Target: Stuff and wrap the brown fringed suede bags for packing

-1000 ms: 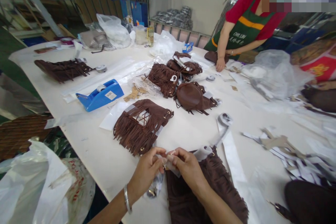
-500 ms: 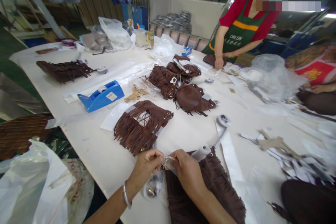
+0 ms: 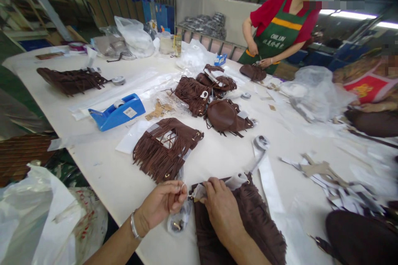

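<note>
At the table [image 3: 102, 174] edge, left hand [image 3: 164, 203] pinches a loop [image 3: 183, 187], right hand [image 3: 220, 207] a tag [image 3: 199, 191]; fringed bag [image 3: 164, 149] beyond.

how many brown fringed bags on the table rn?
7: far-left bag, centre bag, cluster of three, co-worker's bag, nearest bag under the right hand. Dark shapes at right edge may be more.

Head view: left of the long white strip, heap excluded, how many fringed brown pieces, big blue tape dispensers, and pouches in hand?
Fringed brown pieces: 3 (near piece under the right hand, which pinches its white paper; middle piece; far-left piece)
Blue tape dispenser: 1
Clear pouch, in the left hand: 1
Total: 5
</note>
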The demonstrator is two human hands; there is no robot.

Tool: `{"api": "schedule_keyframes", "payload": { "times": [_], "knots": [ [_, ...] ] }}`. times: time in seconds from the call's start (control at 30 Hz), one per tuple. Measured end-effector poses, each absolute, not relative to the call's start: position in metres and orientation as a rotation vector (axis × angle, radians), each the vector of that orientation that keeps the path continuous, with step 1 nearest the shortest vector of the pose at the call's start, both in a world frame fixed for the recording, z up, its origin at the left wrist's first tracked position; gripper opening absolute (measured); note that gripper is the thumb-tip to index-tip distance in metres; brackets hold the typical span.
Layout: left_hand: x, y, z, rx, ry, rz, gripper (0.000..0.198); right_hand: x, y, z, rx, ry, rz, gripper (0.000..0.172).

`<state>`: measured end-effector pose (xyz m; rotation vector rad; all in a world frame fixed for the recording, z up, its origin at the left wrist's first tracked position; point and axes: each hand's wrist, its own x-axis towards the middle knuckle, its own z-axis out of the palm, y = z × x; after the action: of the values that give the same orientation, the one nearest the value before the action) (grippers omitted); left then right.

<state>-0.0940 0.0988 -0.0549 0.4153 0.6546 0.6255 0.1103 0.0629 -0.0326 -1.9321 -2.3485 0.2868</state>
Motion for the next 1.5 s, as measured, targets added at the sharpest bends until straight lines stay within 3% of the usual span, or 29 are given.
{"api": "schedule_keyframes", "payload": {
  "times": [0.2,0.37,0.6,0.77,0.97,1.2,1.33,1.5],
  "knots": [
    [-0.093,0.098,-0.060,0.651,0.758,0.579,0.042,0.114,0.057,-0.025,-1.839,-2.299,0.378,0.012],
    [-0.084,0.101,-0.067,0.874,0.877,0.567,0.062,0.116,0.052,-0.013,-1.743,-1.967,0.869,0.011],
    [-0.071,0.089,-0.056,1.355,0.995,0.794,0.044,0.110,0.068,-0.005,-1.609,-2.051,0.910,0.027],
    [-0.065,0.087,-0.044,1.693,1.184,0.682,0.054,0.108,0.080,-0.001,-1.449,-2.004,1.109,0.036],
    [-0.061,0.088,-0.050,1.836,1.236,0.644,0.041,0.108,0.079,-0.006,-1.254,-1.289,1.759,0.021],
    [-0.060,0.087,-0.045,1.649,1.163,0.814,0.023,0.101,0.064,-0.012,-1.151,-0.598,1.917,0.023],
    [-0.064,0.086,-0.059,1.388,1.155,0.910,0.018,0.105,0.062,-0.017,-1.310,-0.649,1.769,0.028],
    [-0.075,0.080,-0.068,1.127,1.246,0.952,0.025,0.114,0.062,-0.037,-1.620,-1.065,1.471,0.033]
  ]
}}
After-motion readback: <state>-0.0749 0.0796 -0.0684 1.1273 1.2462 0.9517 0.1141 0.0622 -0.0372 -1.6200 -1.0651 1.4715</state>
